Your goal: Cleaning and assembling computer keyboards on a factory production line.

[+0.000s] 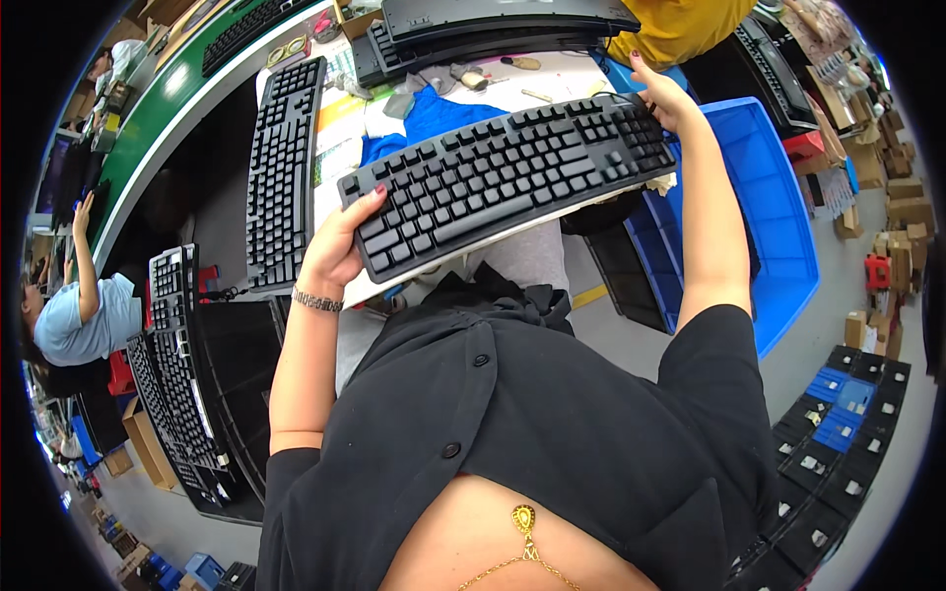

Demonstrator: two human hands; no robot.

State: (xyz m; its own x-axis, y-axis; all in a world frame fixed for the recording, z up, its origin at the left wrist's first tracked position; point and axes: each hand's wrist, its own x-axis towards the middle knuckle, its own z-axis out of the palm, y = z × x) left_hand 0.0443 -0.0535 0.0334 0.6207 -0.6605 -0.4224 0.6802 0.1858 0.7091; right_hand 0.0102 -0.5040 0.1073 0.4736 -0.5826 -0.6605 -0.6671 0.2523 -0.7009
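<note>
A black full-size keyboard (503,182) is held level across the front of me, just above the white worktable (379,118). My left hand (340,241) grips its left end, thumb on the top by the edge keys and fingers underneath. At the far right corner, my right hand (665,97) holds the number-pad end, with one finger or thumb raised and the rest partly hidden behind the keyboard. Under and behind it lies a blue cloth (439,113). Another black keyboard (284,172) rests lengthwise at the table's left side.
Stacked keyboards (507,18) stand at the table's back. A blue crate (778,217) is at my right, and more keyboards (172,355) sit upright at my left. A person in light blue (89,315) works far left; a yellow sleeve (680,30) shows across the table.
</note>
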